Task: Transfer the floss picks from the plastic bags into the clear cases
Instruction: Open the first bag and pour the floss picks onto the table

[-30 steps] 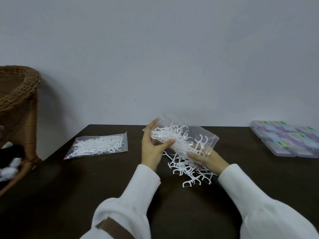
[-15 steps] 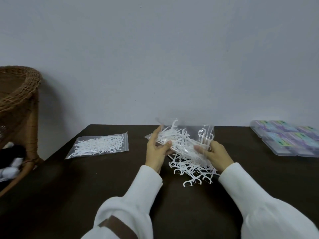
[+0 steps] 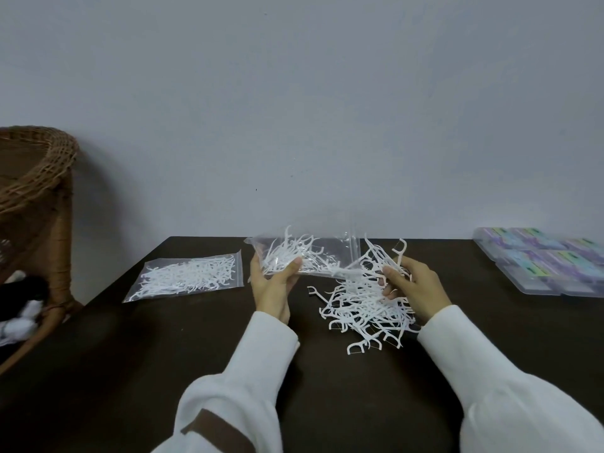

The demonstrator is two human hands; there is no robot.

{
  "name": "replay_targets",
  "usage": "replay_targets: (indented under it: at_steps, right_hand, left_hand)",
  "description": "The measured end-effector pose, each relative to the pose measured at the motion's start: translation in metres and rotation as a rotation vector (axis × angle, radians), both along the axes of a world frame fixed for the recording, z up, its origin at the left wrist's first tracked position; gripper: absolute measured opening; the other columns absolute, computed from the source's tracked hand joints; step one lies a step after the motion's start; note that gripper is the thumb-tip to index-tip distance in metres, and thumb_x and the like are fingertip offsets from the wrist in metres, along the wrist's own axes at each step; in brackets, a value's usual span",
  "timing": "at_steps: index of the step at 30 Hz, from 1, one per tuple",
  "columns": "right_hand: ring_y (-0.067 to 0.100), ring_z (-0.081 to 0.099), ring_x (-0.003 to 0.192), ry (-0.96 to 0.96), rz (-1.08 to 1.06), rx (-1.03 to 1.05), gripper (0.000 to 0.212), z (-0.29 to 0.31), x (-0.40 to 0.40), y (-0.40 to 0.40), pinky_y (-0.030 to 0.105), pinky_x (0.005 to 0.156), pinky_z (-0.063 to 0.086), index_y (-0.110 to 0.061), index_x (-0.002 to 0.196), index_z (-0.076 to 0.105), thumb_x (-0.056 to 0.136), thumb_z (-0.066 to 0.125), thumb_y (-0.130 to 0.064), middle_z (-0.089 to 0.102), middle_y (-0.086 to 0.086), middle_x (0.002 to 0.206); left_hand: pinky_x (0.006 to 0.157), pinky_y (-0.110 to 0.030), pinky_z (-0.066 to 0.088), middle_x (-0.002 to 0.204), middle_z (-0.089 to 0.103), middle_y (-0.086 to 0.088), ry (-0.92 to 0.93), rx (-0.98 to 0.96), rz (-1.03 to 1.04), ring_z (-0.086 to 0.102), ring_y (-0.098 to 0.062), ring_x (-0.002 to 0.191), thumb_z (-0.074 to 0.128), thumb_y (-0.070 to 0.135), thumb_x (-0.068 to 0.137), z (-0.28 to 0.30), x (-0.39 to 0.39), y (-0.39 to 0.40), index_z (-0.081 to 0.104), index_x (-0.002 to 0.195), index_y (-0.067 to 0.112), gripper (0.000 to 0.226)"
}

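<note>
Two hands work above a dark brown table (image 3: 327,403) in the head view. The left hand (image 3: 273,282) pinches the closed end of a clear plastic zip bag (image 3: 307,256), thumb over fingers, with white floss picks still inside. The right hand (image 3: 413,281) curls its fingers round a bunch of white plastic floss picks (image 3: 379,259) at the bag's mouth. Beneath it a loose pile of floss picks (image 3: 362,308) lies on the table. A second, flat bag of picks (image 3: 186,276) lies well to the left; clear plastic cases (image 3: 549,259) sit at the far right. A woven wicker chair (image 3: 36,191) stands beside the table.
</note>
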State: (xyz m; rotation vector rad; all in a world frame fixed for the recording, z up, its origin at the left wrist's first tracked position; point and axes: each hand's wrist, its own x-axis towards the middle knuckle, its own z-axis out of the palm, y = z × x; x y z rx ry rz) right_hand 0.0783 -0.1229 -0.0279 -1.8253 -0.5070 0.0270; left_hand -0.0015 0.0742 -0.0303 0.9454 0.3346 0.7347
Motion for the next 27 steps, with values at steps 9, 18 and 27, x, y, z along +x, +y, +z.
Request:
replay_targets:
  at_steps: [9, 18, 27]
  right_hand:
    - [0.013, 0.060, 0.074, -0.028, -0.058, -0.316, 0.018, -0.008, 0.007, -0.005, 0.023, 0.071, 0.048, -0.008, 0.105, 0.063, 0.089, 0.060, -0.014, 0.066, 0.005, 0.087]
    - [0.005, 0.052, 0.105, -0.246, 0.159, -0.346, 0.039, -0.002, -0.003, -0.001, 0.023, 0.096, 0.034, -0.034, 0.105, 0.057, 0.074, 0.076, -0.023, 0.060, -0.017, 0.107]
    - [0.002, 0.060, 0.098, -0.172, 0.145, 0.078, 0.013, 0.004, -0.011, 0.004, 0.019, 0.084, 0.047, -0.027, 0.096, 0.054, 0.091, 0.055, -0.016, 0.065, -0.009, 0.104]
  left_hand:
    - [0.077, -0.021, 0.056, 0.147, 0.037, -0.003, -0.048, 0.045, 0.138, 0.055, -0.023, 0.118, 0.069, -0.011, 0.076, 0.005, -0.006, 0.024, 0.038, 0.141, 0.022, 0.079]
    - [0.072, -0.021, 0.056, 0.143, 0.043, -0.014, -0.094, -0.079, -0.017, 0.057, -0.024, 0.116, 0.065, -0.011, 0.078, 0.006, -0.001, 0.019, 0.032, 0.143, 0.023, 0.080]
    - [0.072, -0.021, 0.057, 0.135, 0.050, -0.014, -0.102, -0.012, -0.123, 0.056, -0.028, 0.116, 0.063, -0.013, 0.076, 0.009, -0.002, 0.006, 0.034, 0.141, 0.016, 0.076]
